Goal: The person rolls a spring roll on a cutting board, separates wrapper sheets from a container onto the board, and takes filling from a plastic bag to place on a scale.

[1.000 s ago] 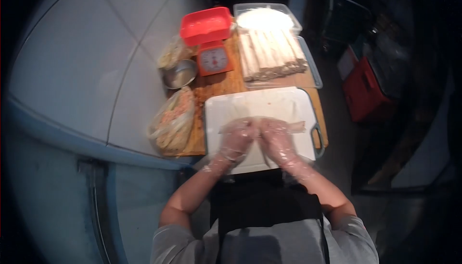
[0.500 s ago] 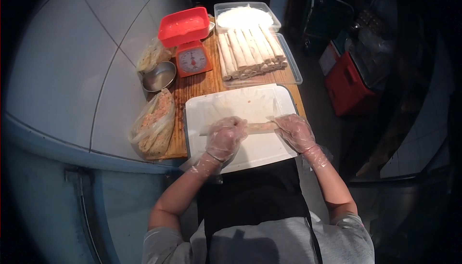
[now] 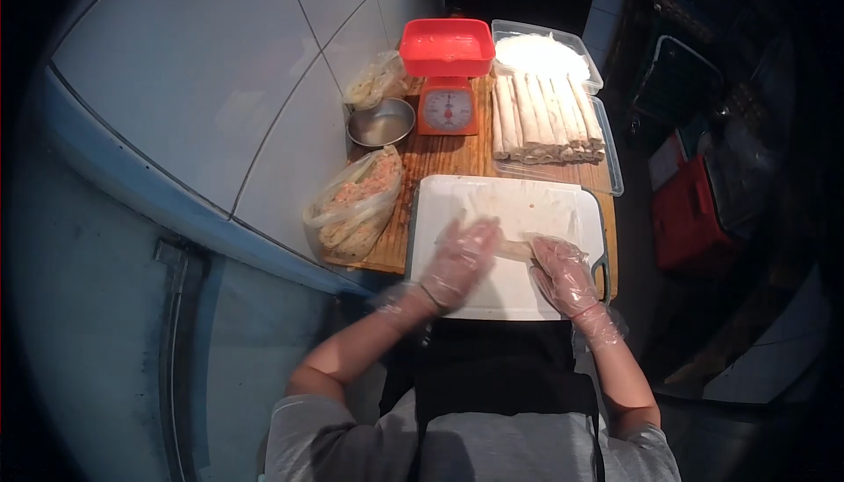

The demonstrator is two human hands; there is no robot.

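A pale, thin roll (image 3: 515, 248) lies crosswise on the white cutting board (image 3: 448, 196), on a thin sheet of wrapper. My left hand (image 3: 464, 260), in a clear plastic glove, is by the roll's left end, smeared by motion. At the right end my gloved right hand (image 3: 564, 275) has its fingers closed on the roll. Behind the board, several finished rolls (image 3: 545, 117) are stacked on a clear plastic lid (image 3: 613, 170). A white stack (image 3: 541, 55) sits in a clear container at the back.
A red-orange scale (image 3: 448, 111) with a red tray (image 3: 448, 50) stands at the back. Left of it are a metal bowl (image 3: 381, 123), a bag of orange-flecked filling (image 3: 356, 203) and another plastic bag (image 3: 376, 80). The tiled wall borders the left; a red box (image 3: 690, 214) stands right.
The view has shifted. My hands first met at the roll's middle, then spread to its ends; now my left hand has blurred and lifted slightly, while my right hand stays at the right end.
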